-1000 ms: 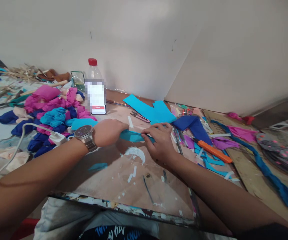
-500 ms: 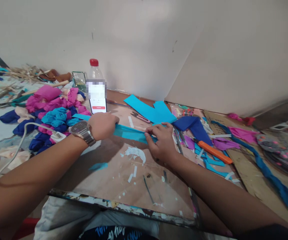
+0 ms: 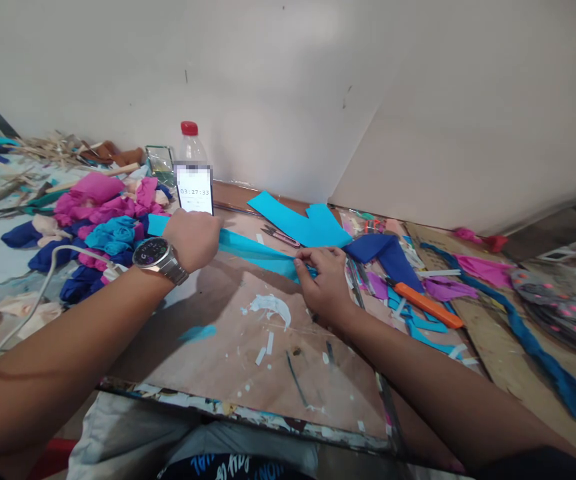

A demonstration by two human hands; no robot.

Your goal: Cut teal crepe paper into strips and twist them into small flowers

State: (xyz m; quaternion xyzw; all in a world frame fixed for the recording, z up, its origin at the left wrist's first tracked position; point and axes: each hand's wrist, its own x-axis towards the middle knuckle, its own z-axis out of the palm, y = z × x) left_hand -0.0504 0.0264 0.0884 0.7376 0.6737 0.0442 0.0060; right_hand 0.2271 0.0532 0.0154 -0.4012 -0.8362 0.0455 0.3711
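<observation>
Reader: How do the fingers stand?

Maker: My right hand [image 3: 324,280] pinches thumb to forefinger on one end of the light-blue strip [image 3: 255,252]. My left hand [image 3: 191,241] is curled closed over its farther length; those fingertips are hidden. The strip is stretched between the two, above the tabletop [image 3: 238,360], and a tail of it emerges beyond my left hand.

Reader: What is done, and what is left?

Maker: A small folded portion shows under my right fingers; the rest lies flat, so I judge this piece to be at an early stage. In the heap on my left, light-blue rosettes [image 3: 113,233] appear already shaped, among pink bundles [image 3: 93,193].

Reader: And the surface?

Maker: It bears a white smear [image 3: 271,308] and paper scraps [image 3: 270,343]. Beyond the strip lie small snips [image 3: 282,235] and a light-blue sheet [image 3: 321,225]; to the right, an orange-handled cutter [image 3: 428,305].

Reader: The room?

Maker: A lit phone [image 3: 195,193] stands before a red-capped bottle [image 3: 192,145]. Behind rises a pale, marked wall [image 3: 268,100].
</observation>
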